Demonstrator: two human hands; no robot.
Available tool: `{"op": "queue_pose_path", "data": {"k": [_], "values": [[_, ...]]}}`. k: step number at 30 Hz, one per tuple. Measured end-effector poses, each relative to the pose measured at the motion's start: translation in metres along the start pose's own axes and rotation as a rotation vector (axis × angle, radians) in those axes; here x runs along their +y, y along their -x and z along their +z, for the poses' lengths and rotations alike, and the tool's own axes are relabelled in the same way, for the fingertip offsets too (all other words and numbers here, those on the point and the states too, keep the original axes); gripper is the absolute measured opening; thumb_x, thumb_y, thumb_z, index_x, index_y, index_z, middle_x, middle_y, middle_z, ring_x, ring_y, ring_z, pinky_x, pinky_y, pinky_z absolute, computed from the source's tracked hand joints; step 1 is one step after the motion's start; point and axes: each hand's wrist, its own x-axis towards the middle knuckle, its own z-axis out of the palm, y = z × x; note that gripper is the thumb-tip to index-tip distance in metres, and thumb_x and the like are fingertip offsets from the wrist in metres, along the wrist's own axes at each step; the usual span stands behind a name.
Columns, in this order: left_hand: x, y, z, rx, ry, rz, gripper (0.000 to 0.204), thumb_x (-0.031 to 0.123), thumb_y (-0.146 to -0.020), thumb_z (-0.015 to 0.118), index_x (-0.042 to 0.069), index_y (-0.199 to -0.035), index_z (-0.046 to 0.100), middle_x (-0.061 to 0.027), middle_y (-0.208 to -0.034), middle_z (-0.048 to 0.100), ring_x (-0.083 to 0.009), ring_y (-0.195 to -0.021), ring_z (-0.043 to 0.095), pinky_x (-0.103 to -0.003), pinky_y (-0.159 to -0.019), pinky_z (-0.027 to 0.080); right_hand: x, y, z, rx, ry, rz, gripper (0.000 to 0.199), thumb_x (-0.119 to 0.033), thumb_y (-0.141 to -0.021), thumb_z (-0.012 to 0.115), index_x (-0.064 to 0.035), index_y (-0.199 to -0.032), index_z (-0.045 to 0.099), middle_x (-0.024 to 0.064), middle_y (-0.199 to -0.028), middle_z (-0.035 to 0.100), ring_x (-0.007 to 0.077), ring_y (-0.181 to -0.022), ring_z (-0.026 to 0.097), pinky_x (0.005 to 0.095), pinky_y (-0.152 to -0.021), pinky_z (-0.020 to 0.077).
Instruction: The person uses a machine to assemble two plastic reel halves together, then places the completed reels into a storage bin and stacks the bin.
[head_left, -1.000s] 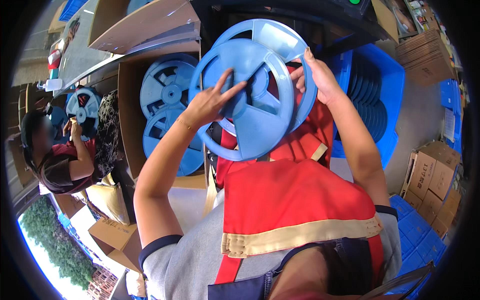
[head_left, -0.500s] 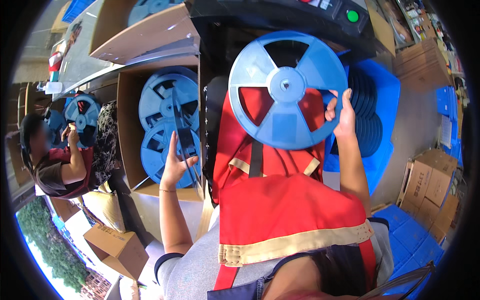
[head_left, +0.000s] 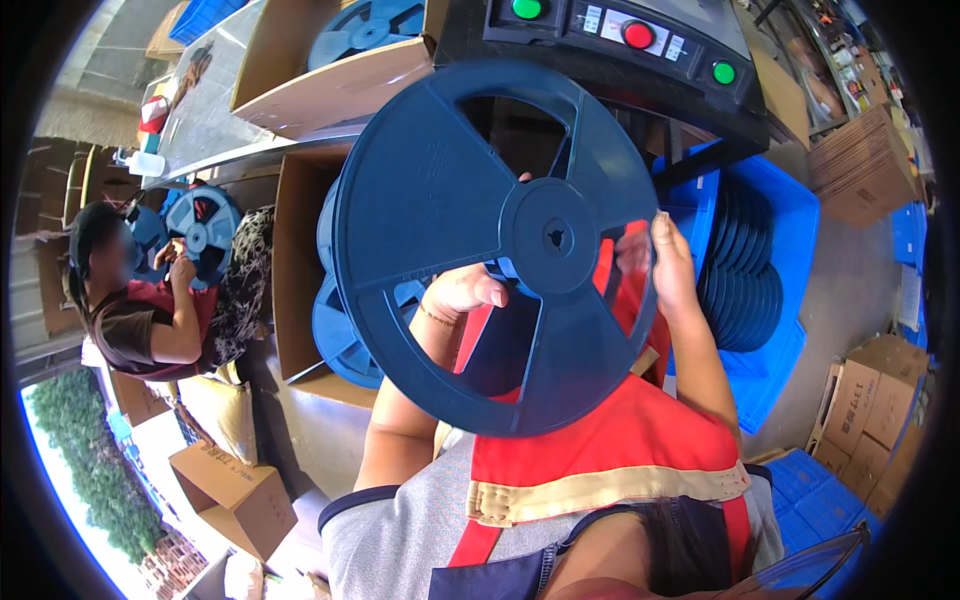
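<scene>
While the right hand [head_left: 673, 264] pinches the rim of the blue reel [head_left: 420, 205] in front of the red apron [head_left: 600, 430], the left hand [head_left: 463, 291] is partly hidden behind, so I cannot tell its grip.

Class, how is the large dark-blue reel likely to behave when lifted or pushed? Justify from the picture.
The reel is probably stiff: it looks flat and unbent with the right hand at its edge. Large cut-outs suggest it may be fairly light for its size. Its round outline would likely let it roll if stood on edge and pushed.
</scene>
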Motion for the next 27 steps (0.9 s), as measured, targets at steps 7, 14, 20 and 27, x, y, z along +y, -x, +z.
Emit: {"op": "queue_pose_path", "data": {"k": [7, 14, 20, 27], "values": [[0.037, -0.055, 0.052, -0.248, -0.273, -0.11, 0.115, 0.033, -0.061, 0.089, 0.001, -0.145, 0.018, -0.017, -0.135, 0.042, -0.0266, -0.125, 0.044, -0.037, -0.102, 0.04, -0.057, -0.006, 0.023, -0.306, 0.824, -0.45, 0.081, -0.05, -0.077, 0.068, -0.0079, -0.14, 0.041, 0.0149, -0.141, 0.039, 0.0349, -0.121, 0.048, 0.0417, -0.099, 0.0411], [-0.007, -0.056, 0.09, -0.127, -1.042, -0.381, 0.135, 0.058, -0.047, 0.086, 0.004, -0.145, 0.011, -0.0305, -0.144, 0.02, -0.0501, -0.125, 0.04, -0.05, -0.101, 0.043, -0.011, 0.014, -0.001, -0.467, 0.028, -0.074, 0.08, -0.044, -0.079, 0.07, -0.0079, -0.142, 0.037, 0.0154, -0.142, 0.039, 0.0335, -0.123, 0.047, 0.0413, -0.099, 0.0425], [-0.032, -0.054, 0.053, -0.069, -0.617, -0.276, 0.132, 0.054, -0.056, 0.085, 0.002, -0.148, 0.005, -0.0302, -0.145, 0.024, -0.0446, -0.134, 0.031, -0.05, -0.107, 0.036, 0.004, -0.015, 0.005, -0.521, -0.081, -0.007, 0.08, -0.039, -0.081, 0.071, -0.0078, -0.144, 0.033, 0.0159, -0.143, 0.039, 0.0323, -0.125, 0.047, 0.0409, -0.1, 0.0437], [-0.037, -0.069, 0.029, -0.158, -0.482, -0.315, 0.121, 0.044, -0.064, 0.086, 0.005, -0.149, 0.009, -0.0276, -0.142, 0.033, -0.0422, -0.133, 0.034, -0.051, -0.105, 0.037, -0.008, -0.094, 0.002, -0.716, -0.157, 0.084, 0.085, -0.036, -0.081, 0.073, -0.009, -0.147, 0.026, 0.0158, -0.147, 0.034, 0.0295, -0.13, 0.043, 0.0418, -0.103, 0.0432]]}}
